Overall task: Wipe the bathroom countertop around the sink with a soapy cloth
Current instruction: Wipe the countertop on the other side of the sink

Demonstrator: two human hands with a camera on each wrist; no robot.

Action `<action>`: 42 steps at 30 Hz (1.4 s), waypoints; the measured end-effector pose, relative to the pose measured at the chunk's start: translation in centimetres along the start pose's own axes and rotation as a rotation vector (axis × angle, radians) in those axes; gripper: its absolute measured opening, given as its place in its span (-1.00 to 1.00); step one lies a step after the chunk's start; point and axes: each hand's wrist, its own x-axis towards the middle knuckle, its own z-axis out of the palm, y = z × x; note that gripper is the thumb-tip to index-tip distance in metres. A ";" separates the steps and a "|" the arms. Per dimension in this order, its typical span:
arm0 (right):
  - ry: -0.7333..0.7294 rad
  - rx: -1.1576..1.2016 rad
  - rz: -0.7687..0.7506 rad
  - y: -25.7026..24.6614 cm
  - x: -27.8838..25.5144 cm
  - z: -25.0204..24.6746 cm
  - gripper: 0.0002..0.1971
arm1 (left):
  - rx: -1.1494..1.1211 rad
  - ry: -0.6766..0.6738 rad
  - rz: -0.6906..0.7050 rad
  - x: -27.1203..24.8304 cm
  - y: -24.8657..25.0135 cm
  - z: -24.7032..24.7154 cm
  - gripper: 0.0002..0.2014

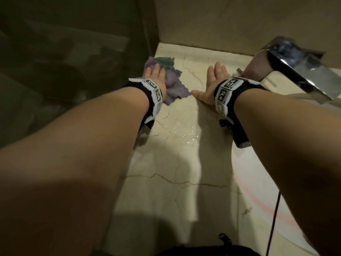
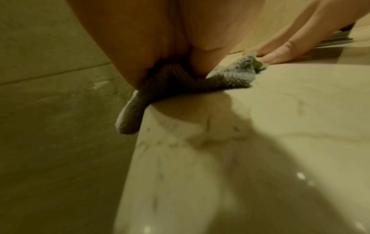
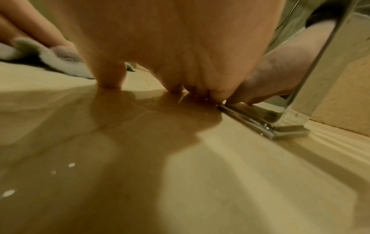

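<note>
A crumpled purple-and-green cloth (image 1: 171, 84) lies at the far left corner of a cream, veined marble countertop (image 1: 177, 163), pinned under the left hand (image 1: 155, 74), whose fingers lie flat and straight across it. In the left wrist view one end of the cloth (image 2: 130, 117) droops over the counter's left edge, while the rest is bunched beneath the palm. The right hand (image 1: 212, 84) rests just beside the cloth, apart from it by a narrow strip of stone, palm down with fingers spread and extended and the thumb pointing toward the cloth; it holds nothing. Its fingertips (image 3: 218, 95) press the stone right against the flat base plate of a square chrome faucet (image 1: 287, 71), which rises at the right and angles out over the white sink basin (image 1: 276, 196). A film of water (image 1: 186, 133) glistens on the marble between the two forearms. The counter runs back to a beige wall (image 1: 239, 21) and is bounded on the left by a dark glass panel (image 1: 73, 52) that meets that wall at the corner. Toward the viewer the slab lies open between the left edge and the curved rim of the basin, partly in the arms' shadow. Both wrists wear black bands with white marker tiles (image 1: 228, 87).
</note>
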 end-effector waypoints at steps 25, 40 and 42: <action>0.035 0.041 -0.016 0.3 0.3 0.4 -0.06 | 0.098 0.008 0.170 -0.6 3.0 -0.3 -0.31; 0.051 0.062 -0.031 0.2 1.2 1.1 0.00 | 0.215 0.039 0.216 4.2 6.2 -3.6 -0.18; 0.057 0.076 -0.032 0.3 1.6 1.5 0.02 | 0.240 0.036 0.218 5.1 6.6 -3.8 -0.13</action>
